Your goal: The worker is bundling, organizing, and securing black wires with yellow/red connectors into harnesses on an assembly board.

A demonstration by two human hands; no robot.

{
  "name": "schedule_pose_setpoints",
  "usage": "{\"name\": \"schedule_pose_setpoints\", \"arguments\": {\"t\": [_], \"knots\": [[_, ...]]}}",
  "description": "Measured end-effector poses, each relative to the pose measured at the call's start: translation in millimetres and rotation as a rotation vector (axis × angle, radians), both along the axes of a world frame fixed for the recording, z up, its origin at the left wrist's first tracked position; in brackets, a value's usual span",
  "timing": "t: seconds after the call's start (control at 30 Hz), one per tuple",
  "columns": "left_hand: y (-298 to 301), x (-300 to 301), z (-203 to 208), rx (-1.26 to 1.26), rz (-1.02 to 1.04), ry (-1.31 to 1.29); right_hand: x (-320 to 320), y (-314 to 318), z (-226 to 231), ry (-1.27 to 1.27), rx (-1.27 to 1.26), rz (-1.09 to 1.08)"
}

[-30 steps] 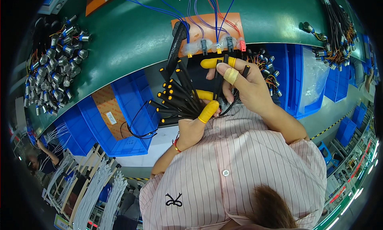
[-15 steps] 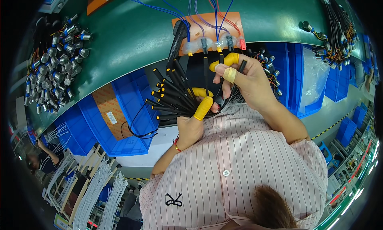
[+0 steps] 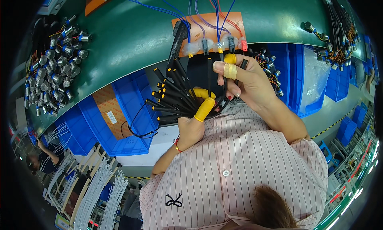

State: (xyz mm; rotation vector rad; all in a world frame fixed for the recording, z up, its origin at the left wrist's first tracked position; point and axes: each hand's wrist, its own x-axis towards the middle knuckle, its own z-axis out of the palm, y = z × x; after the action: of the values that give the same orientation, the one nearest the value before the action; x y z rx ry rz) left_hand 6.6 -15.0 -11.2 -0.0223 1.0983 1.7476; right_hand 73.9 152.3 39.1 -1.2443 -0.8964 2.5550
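Note:
My left hand (image 3: 191, 128), yellow finger cots on thumb and forefinger, is closed round a bundle of black cables (image 3: 171, 95) whose ends fan out to the left, several with yellow tips. One cable (image 3: 210, 76) of the group stands upright between my hands. My right hand (image 3: 255, 84), with a yellow cot on the forefinger and a tan wrap on the thumb, pinches a black cable end below the yellow connector (image 3: 220, 50) on the orange board (image 3: 235, 24). Whether cable and connector touch, I cannot tell. Another black cable end (image 3: 244, 64) sticks up between its fingers.
Blue, purple and red wires (image 3: 217, 14) run up from the board across the green bench (image 3: 119, 34). A heap of silver cylindrical parts (image 3: 60, 62) lies on the left, more wired parts (image 3: 339, 54) on the right. Blue bins (image 3: 135, 146) stand below the bench edge.
My right forefinger has curled back and the thumb has shifted slightly. The upright cable has moved a little to the right. My left hand keeps its hold on the bundle.

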Motion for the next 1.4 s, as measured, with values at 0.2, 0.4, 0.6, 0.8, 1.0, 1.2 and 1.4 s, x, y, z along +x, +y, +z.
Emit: {"name": "schedule_pose_setpoints", "arguments": {"t": [0.2,0.4,0.6,0.8,1.0,1.2,1.4], "knots": [[2.3,-1.4,2.7,0.003,-0.027,0.026,-0.6,5.4,-0.7,0.033,-0.116,-0.002],[2.8,-0.4,0.6,-0.023,0.0,0.034,-1.2,14.2,-15.5,0.035,0.099,0.128],[5.6,1.3,6.4,-0.013,0.074,-0.011,-4.3,-2.4,-13.8,0.058,0.193,0.052],[6.0,2.1,6.5,-0.018,0.097,-0.005,3.7,-11.8,-15.1,0.042,0.449,0.169],[5.0,1.3,6.8,-0.05,0.035,0.027,22.4,-19.7,-1.8,0.063,0.342,0.097],[6.2,3.3,7.9,-0.106,-0.062,0.114,10.8,-20.6,-1.2,0.079,0.096,0.033],[12.1,2.0,15.9,-0.132,-0.109,0.076,8.2,-14.2,-8.4,0.028,0.12,-0.021]]}}
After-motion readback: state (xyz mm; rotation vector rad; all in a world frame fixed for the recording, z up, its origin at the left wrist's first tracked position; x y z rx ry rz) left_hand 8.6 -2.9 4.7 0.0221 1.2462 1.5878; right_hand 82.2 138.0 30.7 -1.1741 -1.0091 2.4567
